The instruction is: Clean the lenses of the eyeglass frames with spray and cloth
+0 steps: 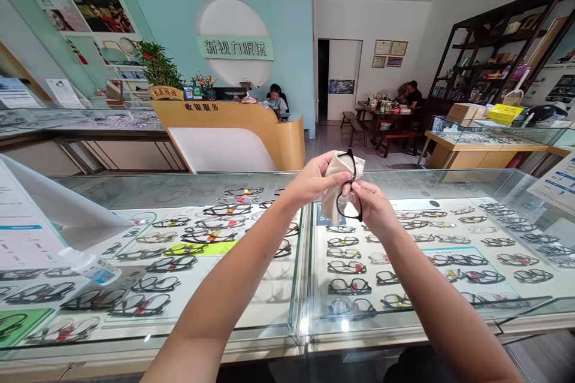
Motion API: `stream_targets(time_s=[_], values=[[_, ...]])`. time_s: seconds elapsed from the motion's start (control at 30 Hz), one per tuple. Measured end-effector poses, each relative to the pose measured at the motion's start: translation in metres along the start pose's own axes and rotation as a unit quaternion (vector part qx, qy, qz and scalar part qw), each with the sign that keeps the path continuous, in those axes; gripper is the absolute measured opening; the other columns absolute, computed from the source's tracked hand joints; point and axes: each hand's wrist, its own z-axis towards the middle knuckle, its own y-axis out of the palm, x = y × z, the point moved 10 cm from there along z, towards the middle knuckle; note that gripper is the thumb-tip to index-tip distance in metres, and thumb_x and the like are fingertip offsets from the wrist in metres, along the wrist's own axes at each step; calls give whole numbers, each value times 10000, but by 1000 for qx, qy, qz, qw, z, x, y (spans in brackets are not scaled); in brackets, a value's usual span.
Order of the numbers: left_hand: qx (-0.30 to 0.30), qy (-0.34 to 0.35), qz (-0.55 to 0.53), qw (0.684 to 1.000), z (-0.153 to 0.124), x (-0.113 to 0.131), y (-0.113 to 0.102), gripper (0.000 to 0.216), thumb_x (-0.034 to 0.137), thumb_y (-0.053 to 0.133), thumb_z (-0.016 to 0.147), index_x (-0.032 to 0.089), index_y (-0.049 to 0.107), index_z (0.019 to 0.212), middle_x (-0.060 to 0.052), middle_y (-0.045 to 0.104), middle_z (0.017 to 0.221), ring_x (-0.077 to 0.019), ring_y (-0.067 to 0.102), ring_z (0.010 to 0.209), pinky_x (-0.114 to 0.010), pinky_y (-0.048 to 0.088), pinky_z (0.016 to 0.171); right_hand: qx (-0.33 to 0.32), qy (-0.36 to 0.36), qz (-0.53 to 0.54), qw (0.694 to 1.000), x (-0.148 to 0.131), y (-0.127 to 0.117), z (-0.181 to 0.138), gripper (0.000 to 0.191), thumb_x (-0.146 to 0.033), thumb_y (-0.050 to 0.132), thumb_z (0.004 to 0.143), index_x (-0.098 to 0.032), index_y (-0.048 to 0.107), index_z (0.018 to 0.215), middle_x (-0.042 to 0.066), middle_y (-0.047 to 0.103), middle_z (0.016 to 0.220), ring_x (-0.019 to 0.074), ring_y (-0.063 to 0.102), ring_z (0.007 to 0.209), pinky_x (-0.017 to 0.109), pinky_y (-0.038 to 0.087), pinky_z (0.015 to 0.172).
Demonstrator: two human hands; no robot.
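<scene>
A pair of dark-framed eyeglasses (360, 210) is held up over the glass display case, turned so one lens sits above the other. My left hand (321, 179) is closed round a cream cleaning cloth (331, 203) and presses it about the upper lens. The cloth also hangs down behind the lower lens. My right hand (375, 206) is closed on the frame near its middle, fingertips pinching it. Both hands are close together, above the seam between two case sections. The temples of the eyeglasses are mostly hidden by my hands and the cloth.
Rows of eyeglasses (349, 285) lie inside the display case (287, 326) below my arms. A white spray bottle (92, 266) and a folded sign (27, 215) stand on the left. Beyond is a wooden counter (294, 137) with a seated person (276, 100); another person sits farther back.
</scene>
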Motion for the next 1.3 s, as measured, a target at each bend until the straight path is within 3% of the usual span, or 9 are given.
stream_targets(time_s=[0.1,0.23,0.5,0.6,0.7,0.9,1.07,1.17,1.3], values=[[14,2,14,1000,1,-3,0,466,481,906,847,190,578,1009,24,675,651,-122,641,560,-230,543,583,13,8,14,1000,3,-1,1,366,-571,885,800,-218,798,757,27,650,798,171,568,758,288,481,725],[75,11,23,997,3,-10,-6,479,542,876,861,196,567,979,34,670,690,-87,593,487,-200,474,497,10,17,18,1000,9,0,2,382,-583,870,811,-214,788,756,21,626,777,164,544,723,292,468,695],[151,54,39,986,2,-5,-9,523,676,689,975,190,540,855,42,600,599,-71,517,380,-200,369,403,-15,4,-27,1000,11,2,1,378,-592,803,881,-225,794,794,56,635,891,230,587,964,317,466,805],[144,43,28,988,2,-3,-8,573,729,657,968,186,550,821,23,607,618,-82,524,398,-221,369,412,-6,1,-47,999,11,-1,1,386,-611,786,890,-234,799,809,55,623,885,240,592,977,335,476,853],[150,34,38,987,-2,3,-12,595,755,697,923,185,571,809,17,603,645,-99,554,479,-237,418,481,8,-24,-63,998,3,-4,2,409,-633,789,877,-234,804,790,64,646,1007,236,608,986,354,493,929],[290,19,113,950,-35,16,-49,613,777,731,874,169,672,823,-5,649,736,-125,539,673,-242,455,644,14,-42,-34,998,-4,-7,2,364,-591,785,896,-239,828,818,82,633,1305,257,620,1163,328,529,918],[334,-17,130,933,-84,19,-67,599,758,741,878,160,709,877,-24,687,830,-145,579,761,-237,458,702,28,-56,-11,998,-4,-15,6,330,-573,783,899,-252,819,828,82,708,1231,286,602,1304,347,516,1013],[305,-80,141,939,-109,6,-55,582,741,739,890,161,691,867,-17,662,795,-143,559,725,-232,430,662,21,-44,2,999,2,-15,9,357,-601,789,881,-248,818,833,76,747,1115,272,647,1208,349,524,986],[228,-184,99,951,-129,-36,-13,608,767,725,879,161,670,874,-9,629,765,-136,519,660,-235,384,606,24,-34,16,999,11,-17,11,375,-608,824,845,-233,824,860,72,763,1028,236,660,1062,334,535,916]])
